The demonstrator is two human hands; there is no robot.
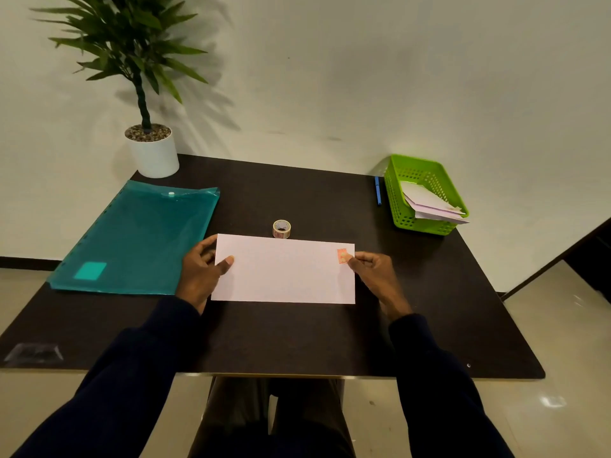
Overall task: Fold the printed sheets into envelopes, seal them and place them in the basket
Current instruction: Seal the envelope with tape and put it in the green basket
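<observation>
A pale pink folded envelope (284, 271) lies flat in the middle of the dark table (297, 338). My left hand (201, 271) grips its left edge, thumb on top. My right hand (372, 271) pinches the right edge, thumb beside a small orange sticker (342, 255) at the upper right corner. A roll of patterned tape (281, 229) stands just behind the envelope. The green basket (398, 209) sits at the far right with a few folded envelopes (429, 203) inside, one sticking out over its rim.
A teal plastic document folder (135, 239) lies to the left. A potted plant in a white pot (153, 153) stands at the far left corner. A blue pen (377, 190) lies left of the basket. The table's front edge is near my knees.
</observation>
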